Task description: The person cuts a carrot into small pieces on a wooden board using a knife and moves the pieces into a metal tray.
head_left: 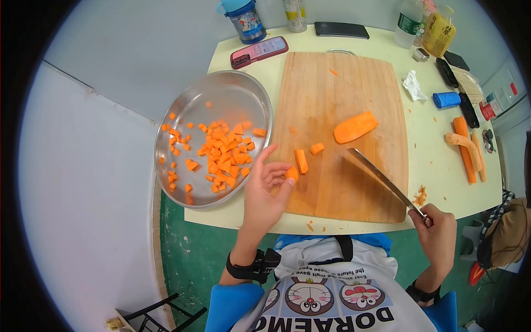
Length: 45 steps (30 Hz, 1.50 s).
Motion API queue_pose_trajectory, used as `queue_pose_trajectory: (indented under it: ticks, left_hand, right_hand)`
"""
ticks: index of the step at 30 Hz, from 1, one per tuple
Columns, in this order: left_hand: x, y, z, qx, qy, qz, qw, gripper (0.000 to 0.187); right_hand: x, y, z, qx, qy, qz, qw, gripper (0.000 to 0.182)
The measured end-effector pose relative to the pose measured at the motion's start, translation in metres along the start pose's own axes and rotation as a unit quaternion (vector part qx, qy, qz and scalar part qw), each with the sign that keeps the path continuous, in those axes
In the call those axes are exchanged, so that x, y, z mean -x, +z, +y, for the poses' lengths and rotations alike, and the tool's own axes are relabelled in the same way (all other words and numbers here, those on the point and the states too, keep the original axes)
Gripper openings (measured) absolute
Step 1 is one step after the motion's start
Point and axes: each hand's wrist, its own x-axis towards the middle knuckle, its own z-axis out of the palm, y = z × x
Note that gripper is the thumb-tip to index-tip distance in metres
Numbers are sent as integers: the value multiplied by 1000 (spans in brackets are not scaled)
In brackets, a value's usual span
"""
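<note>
My left hand is at the left edge of the wooden cutting board, pinching a small carrot piece between thumb and fingers. In my right hand is the handle of a kitchen knife, its blade slanting over the board's right side. A larger peeled carrot chunk lies on the board beyond the blade tip. Between it and my left hand are a carrot stick and a small carrot cube. To the left, a round metal tray holds many diced carrot pieces.
Whole carrots lie at the table's right, near a blue roll and a crumpled tissue. Along the back stand a blue flask, a phone, a dark flat device and bottles.
</note>
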Motion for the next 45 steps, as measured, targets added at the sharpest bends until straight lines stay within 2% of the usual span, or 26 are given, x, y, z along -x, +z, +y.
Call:
queue_pose_trajectory:
  ticks: [3,5,6,7,8,9,10,12,13,15,16,18,19,21,26,28,30,31,37,45]
  left_hand:
    - [-2,-12,5,3,30,32,999,56]
    - [-9,-26,8,-178,55,153,970,45]
    - [-13,-30,7,-245,67,181,950,36]
    - [-18,-30,6,-244,68,181,950,36]
    - [-22,-29,4,-371,159,190,895,36]
    - [-24,-27,6,-488,245,194,815,36]
    - [-24,-19,9,-488,246,194,815,36]
    - [-20,8,17,-380,147,75,910,34]
    - [-20,17,15,-380,148,75,910,34]
    - [-19,28,7,-458,79,7,886,29]
    - [-19,28,2,-459,81,5,885,29]
    - [-19,24,-4,-388,94,26,916,28]
    - [-15,21,-2,-390,94,20,916,28]
    - [-4,16,4,-248,31,-13,968,28]
    - [14,25,-8,-227,74,2,971,27]
    - [16,27,-11,-231,85,10,969,27]
    - [19,28,-13,-366,166,69,913,23]
    - [20,28,-16,-363,164,69,915,23]
    - [23,34,-25,-372,170,82,909,20]
    - [27,44,-28,-361,222,136,896,18]
  right_hand:
    - [0,0,-1,-5,13,0,1000,23]
    - [1,0,-1,-4,21,0,1000,23]
    - [1,1,1,-2,14,4,1000,23]
    - [1,1,1,-1,7,7,1000,23]
    - [1,1,1,0,7,8,1000,23]
    - [0,0,1,-3,8,4,1000,23]
    - [0,0,1,-6,10,0,1000,23]
    - [0,0,1,-6,13,-2,1000,23]
    - [0,0,1,-6,15,-5,1000,23]
    - [1,-1,1,-8,16,-4,1000,23]
    - [1,-1,1,-10,18,-5,1000,23]
    - [2,0,2,-15,14,2,1000,23]
    - [4,0,3,-16,8,4,1000,22]
    - [4,1,3,-17,14,4,1000,22]
    - [2,-2,-3,3,-5,1,1000,21]
    - [2,-4,-10,-36,-6,-10,999,20]
    - [4,-7,-21,-77,-15,-24,997,19]
    - [5,-7,-25,-120,-26,-37,992,17]
    - [5,5,-43,-59,-100,-97,989,14]
    - [2,7,-48,-26,-82,-94,992,14]
